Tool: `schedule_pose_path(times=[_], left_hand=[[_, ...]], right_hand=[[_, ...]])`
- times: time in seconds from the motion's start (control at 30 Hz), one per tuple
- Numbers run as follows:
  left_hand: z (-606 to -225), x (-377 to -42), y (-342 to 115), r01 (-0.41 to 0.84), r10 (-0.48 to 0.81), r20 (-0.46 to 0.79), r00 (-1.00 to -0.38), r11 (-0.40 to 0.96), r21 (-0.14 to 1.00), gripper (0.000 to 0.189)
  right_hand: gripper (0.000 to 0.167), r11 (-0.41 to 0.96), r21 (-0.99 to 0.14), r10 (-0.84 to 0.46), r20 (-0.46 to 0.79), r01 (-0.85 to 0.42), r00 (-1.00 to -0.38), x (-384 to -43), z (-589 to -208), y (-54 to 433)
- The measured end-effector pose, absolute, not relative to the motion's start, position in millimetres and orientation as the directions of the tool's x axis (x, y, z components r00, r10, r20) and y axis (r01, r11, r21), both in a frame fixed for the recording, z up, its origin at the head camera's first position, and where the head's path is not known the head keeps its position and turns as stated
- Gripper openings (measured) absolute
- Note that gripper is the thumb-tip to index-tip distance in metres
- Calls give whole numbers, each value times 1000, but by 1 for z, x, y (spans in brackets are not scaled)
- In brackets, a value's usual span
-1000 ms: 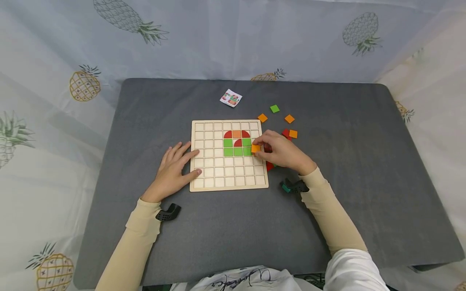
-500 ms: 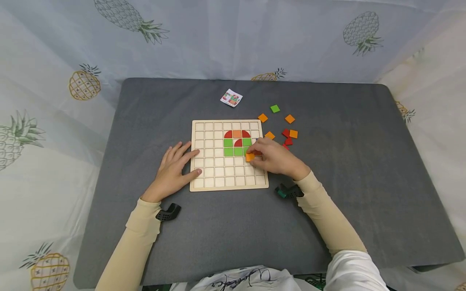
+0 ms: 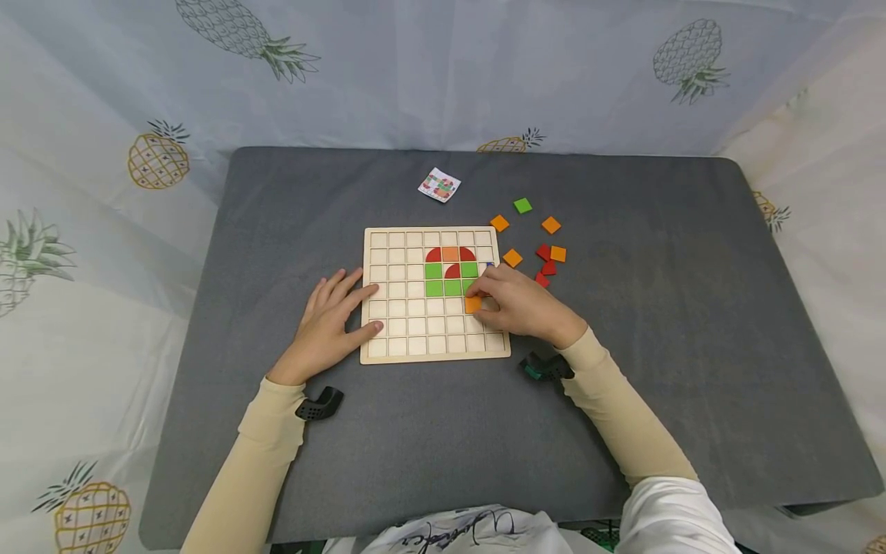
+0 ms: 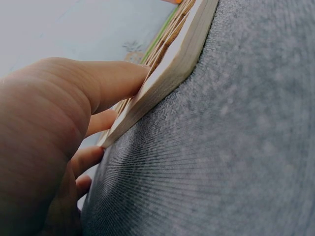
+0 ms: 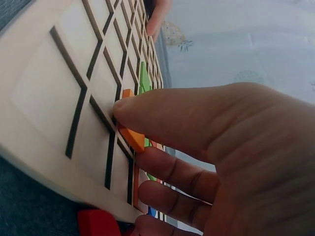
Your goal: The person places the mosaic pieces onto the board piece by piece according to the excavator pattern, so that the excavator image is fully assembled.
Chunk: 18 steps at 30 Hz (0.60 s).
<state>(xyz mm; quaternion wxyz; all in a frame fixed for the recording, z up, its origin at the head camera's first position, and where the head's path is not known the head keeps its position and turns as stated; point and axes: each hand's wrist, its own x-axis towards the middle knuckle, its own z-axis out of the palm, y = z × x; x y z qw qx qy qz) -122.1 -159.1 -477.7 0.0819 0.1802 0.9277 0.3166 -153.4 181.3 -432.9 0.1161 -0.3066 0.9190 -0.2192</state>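
Note:
A pale wooden grid board (image 3: 404, 348) lies on the grey table. Set into its cells are green square tiles (image 3: 434, 288), red quarter-round pieces and an orange square at the top. My right hand (image 3: 522, 304) pinches another orange square tile (image 3: 473, 305) over a cell just below the green row. In the right wrist view this tile (image 5: 133, 138) sits tilted between thumb and fingers, close on the grid lines. My left hand (image 3: 325, 335) rests spread along the board's left edge, and in the left wrist view its thumb (image 4: 123, 78) presses the rim.
Loose orange tiles (image 3: 551, 225), red pieces (image 3: 549, 268) and a green tile (image 3: 522, 205) lie to the right of and behind the board. A small pattern card (image 3: 439, 185) lies beyond the board's far edge. A pineapple-print curtain (image 3: 415, 77) surrounds the table.
My right hand has moved left and slightly nearer with the orange tile, from the board's right side to the cell below the green row. The left hand stays put.

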Motion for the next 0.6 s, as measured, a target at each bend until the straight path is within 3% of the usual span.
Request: schedule_pose_path(times=[0.6], left_hand=[[-479,-122,-159,287,385,-28,-923,733,616,66]], right_hand=[[26,730,-504,-591,-127,-461,-797,-154,-433,181]])
